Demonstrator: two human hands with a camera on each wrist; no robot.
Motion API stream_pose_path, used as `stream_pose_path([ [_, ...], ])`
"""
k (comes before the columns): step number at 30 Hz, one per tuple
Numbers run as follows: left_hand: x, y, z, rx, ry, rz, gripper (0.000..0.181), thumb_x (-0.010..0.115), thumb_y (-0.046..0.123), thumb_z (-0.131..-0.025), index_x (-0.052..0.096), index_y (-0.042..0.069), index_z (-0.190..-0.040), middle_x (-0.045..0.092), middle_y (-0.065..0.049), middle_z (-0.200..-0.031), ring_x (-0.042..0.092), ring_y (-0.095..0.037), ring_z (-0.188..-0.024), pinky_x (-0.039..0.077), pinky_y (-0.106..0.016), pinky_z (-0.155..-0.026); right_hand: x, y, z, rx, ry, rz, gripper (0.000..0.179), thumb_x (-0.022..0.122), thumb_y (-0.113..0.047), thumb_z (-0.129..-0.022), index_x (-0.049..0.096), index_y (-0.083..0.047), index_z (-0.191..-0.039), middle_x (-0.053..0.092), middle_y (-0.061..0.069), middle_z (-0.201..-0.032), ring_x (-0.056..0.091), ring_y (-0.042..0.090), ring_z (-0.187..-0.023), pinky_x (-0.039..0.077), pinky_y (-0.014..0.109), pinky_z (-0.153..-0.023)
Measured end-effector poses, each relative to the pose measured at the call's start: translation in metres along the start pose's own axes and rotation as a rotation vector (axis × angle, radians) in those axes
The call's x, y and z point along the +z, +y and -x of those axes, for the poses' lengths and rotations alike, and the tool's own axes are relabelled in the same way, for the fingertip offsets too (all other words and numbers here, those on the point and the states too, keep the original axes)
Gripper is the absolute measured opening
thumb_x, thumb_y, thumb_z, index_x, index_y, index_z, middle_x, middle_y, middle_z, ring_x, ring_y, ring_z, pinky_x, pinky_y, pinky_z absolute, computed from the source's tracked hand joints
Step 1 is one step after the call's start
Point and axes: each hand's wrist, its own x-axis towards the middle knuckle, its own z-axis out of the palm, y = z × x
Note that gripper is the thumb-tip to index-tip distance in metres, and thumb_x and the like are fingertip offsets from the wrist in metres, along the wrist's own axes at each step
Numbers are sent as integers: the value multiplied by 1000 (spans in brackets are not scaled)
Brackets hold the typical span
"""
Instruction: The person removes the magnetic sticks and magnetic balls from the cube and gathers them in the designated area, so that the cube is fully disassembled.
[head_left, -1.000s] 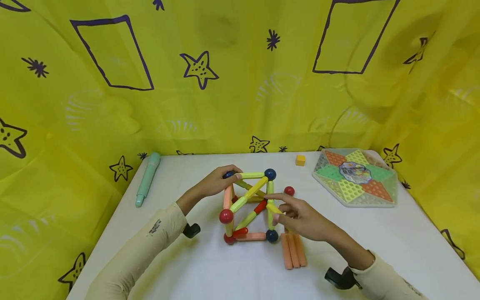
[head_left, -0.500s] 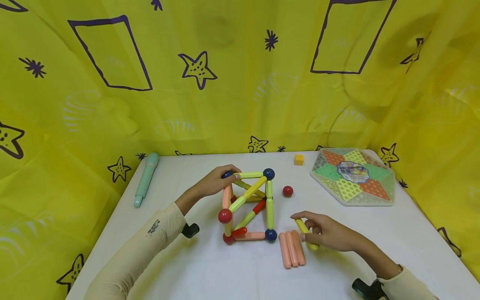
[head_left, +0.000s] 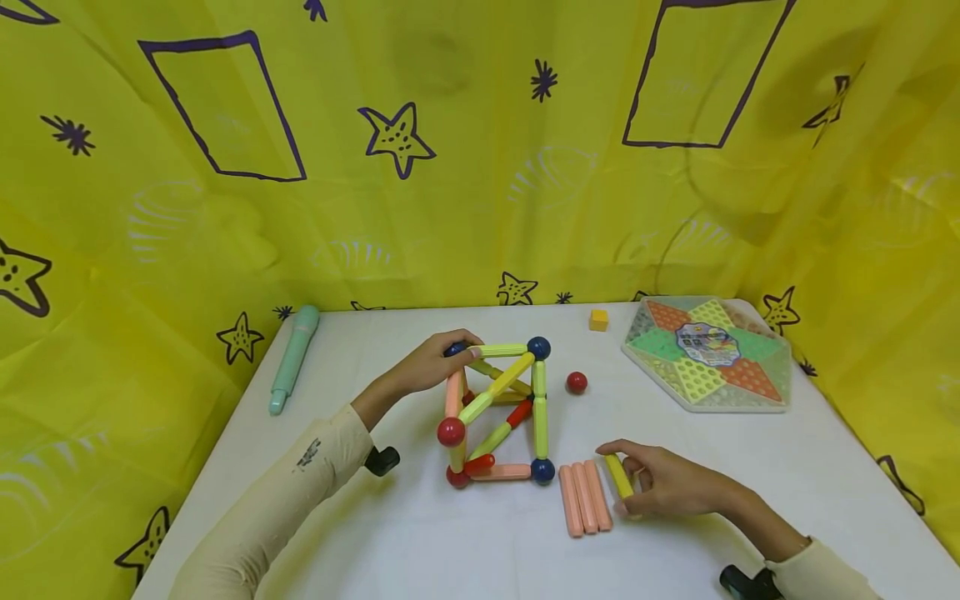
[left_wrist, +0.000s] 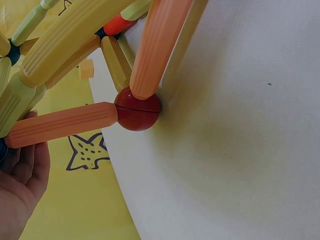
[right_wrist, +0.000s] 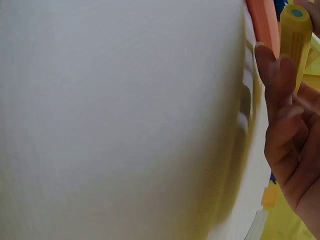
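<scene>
Left hand (head_left: 433, 364) grips the stick-and-ball frame (head_left: 500, 385) at a blue ball (head_left: 453, 350), and here's the right hand (head_left: 673, 482) pinching a yellow rod (head_left: 618, 475), just beside three pink rods (head_left: 585, 498)

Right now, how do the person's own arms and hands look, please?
The left hand and the right hand are bare, without gloves. The left sleeve is cream and bears a dark marking; the right sleeve is cream too. A black device shows by the end of each sleeve.
</scene>
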Motion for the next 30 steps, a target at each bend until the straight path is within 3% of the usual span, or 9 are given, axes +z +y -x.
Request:
stream_pose_path([
  [10, 0, 0, 1, 1, -5, 7, 28, 49, 29, -105, 64, 14, -123, 57, -23, -104, 49, -20, -81, 42, -31, -69, 5, -5, -7, 64, 16, 149, 72, 78, -39, -86, 46, -9, -144, 60, -4, -83, 53, 6, -66, 44, 23, -58],
  [19, 1, 1, 1, -9, 3, -6, 28, 49, 30, -105, 64, 15, -123, 58, -8, -102, 50, -21, -86, 43, -31, -71, 5, -6, -5, 14, 51, 186, 68, 75, -40, -89, 48, -5, -141, 62, -9, -82, 53, 3, -66, 44, 23, -60],
  [26, 0, 2, 1, -9, 2, 0, 28, 49, 30, -105, 64, 14, -123, 58, -8, -103, 51, -21, -89, 44, -32, -72, 4, -14, -7, -90, 187, 178, 43, 69, -31, -96, 60, -3, -127, 61, -8, -83, 44, -1, -55, 41, 20, -51],
  [30, 0, 2, 1, -10, 3, -2, 28, 49, 31, -105, 64, 14, -123, 59, -8, -106, 51, -22, -90, 44, -32, -73, 14, -28, -20, -100, 209, 132, 33, 68, -27, -97, 65, -3, -119, 63, -5, -86, 46, 0, -56, 41, 20, -51],
])
